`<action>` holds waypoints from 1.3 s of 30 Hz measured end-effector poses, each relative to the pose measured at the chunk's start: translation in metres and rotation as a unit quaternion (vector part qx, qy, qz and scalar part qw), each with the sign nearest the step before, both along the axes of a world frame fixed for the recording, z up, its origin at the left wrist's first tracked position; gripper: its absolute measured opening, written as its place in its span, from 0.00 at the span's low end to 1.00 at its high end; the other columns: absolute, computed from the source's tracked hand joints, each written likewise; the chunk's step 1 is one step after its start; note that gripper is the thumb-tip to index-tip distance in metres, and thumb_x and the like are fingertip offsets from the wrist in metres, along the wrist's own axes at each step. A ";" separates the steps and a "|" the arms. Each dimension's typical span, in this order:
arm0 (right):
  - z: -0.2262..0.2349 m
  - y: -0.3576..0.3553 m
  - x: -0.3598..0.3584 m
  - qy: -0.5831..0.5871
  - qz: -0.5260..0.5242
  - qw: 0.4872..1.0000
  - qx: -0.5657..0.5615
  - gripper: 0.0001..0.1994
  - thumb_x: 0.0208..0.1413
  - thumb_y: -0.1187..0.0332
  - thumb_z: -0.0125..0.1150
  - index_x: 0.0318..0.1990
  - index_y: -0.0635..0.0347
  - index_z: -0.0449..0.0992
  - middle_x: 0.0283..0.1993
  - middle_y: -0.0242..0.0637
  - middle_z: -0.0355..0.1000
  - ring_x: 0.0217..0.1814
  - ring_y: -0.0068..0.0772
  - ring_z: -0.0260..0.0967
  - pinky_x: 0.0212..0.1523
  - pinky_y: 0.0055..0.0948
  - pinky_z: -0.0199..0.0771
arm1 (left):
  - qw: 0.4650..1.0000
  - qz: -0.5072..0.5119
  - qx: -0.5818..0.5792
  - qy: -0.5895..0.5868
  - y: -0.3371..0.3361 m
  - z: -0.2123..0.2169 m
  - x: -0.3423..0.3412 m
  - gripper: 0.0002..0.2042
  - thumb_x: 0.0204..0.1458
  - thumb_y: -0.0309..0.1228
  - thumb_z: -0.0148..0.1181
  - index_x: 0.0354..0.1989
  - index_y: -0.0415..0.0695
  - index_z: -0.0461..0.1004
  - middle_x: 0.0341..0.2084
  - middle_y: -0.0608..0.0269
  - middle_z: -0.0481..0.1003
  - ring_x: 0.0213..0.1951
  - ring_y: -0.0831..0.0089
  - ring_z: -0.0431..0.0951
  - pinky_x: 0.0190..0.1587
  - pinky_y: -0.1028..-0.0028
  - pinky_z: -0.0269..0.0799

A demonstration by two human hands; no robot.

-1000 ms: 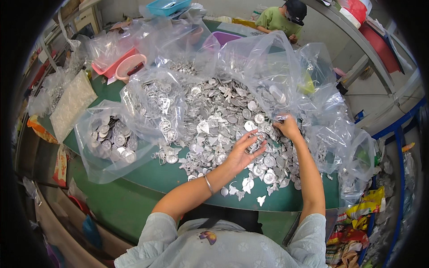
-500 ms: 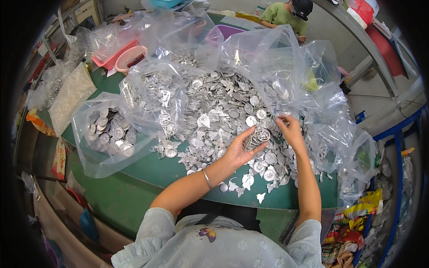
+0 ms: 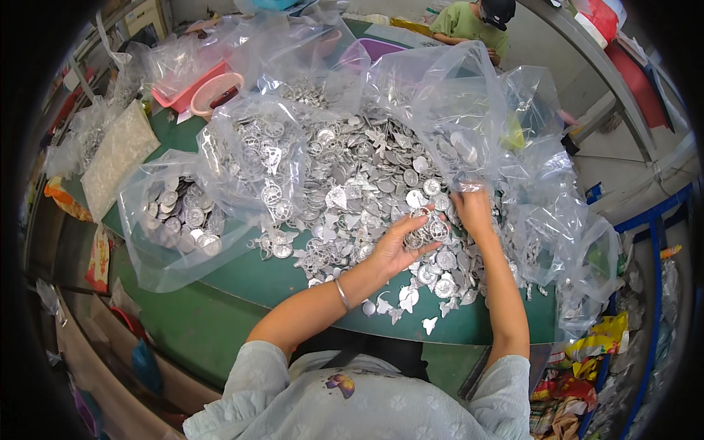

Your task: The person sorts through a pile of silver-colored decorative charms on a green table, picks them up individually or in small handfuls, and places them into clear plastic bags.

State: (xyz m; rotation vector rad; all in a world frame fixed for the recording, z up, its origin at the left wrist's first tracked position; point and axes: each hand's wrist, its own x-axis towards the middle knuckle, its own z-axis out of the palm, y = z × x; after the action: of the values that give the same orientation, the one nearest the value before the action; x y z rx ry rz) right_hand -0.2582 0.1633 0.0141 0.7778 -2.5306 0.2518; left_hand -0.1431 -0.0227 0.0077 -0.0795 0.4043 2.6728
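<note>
A wide heap of small silver metal charms, round and shaped, covers the middle of the green table. Over its near right part, my left hand is closed around a bunch of round openwork silver pendants, which stick out between thumb and fingers. Just right of it, my right hand reaches down into the heap beside a clear plastic bag; its fingertips are hidden among the pieces, so what they touch cannot be made out.
At the left stands an open clear bag of round silver pieces. Another bag of openwork pieces lies beside it. A pink basket and a red tray are at the back left. Across the table sits a person in green.
My right hand has moved down from above the heap into the pieces beside the bag. My left hand has turned slightly, with the pendants still in it.
</note>
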 end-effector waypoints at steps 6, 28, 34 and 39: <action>-0.014 0.025 -0.028 -0.229 -0.001 0.963 -0.145 0.17 0.45 0.66 0.61 0.41 0.66 0.70 0.41 0.50 0.70 0.44 0.52 0.66 0.45 0.38 0.65 | 0.999 0.008 -0.043 -0.019 0.002 0.005 0.001 0.18 0.49 0.28 0.55 0.50 0.45 0.63 0.46 0.58 0.69 0.48 0.65 0.70 0.47 0.63 0.70; 0.003 0.027 -0.036 -0.229 0.031 0.969 0.081 0.21 0.42 0.67 0.61 0.47 0.61 0.68 0.49 0.49 0.64 0.53 0.50 0.59 0.53 0.38 0.59 | 0.997 0.033 -0.041 -0.056 0.003 0.006 0.003 0.19 0.45 0.26 0.59 0.47 0.45 0.63 0.45 0.63 0.66 0.47 0.69 0.68 0.46 0.61 0.71; 0.017 0.020 -0.024 -0.247 -0.027 0.966 0.072 0.23 0.42 0.66 0.63 0.48 0.62 0.67 0.50 0.49 0.64 0.54 0.50 0.59 0.53 0.37 0.60 | 0.996 0.038 -0.057 -0.056 0.002 0.007 0.004 0.15 0.49 0.26 0.55 0.46 0.46 0.65 0.44 0.61 0.70 0.45 0.72 0.70 0.45 0.65 0.72; 0.021 0.023 -0.023 -0.260 -0.026 0.964 0.049 0.25 0.41 0.66 0.65 0.48 0.63 0.67 0.49 0.49 0.64 0.54 0.48 0.59 0.52 0.35 0.60 | 0.996 0.035 -0.059 -0.048 0.002 0.011 0.005 0.16 0.49 0.27 0.55 0.47 0.46 0.65 0.44 0.61 0.70 0.46 0.73 0.69 0.46 0.65 0.71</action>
State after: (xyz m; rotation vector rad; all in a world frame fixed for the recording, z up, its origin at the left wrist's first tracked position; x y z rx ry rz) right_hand -0.2814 0.1860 0.0356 0.7568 -3.0731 0.3536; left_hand -0.1384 -0.0211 0.0184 -0.2616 0.5362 2.6991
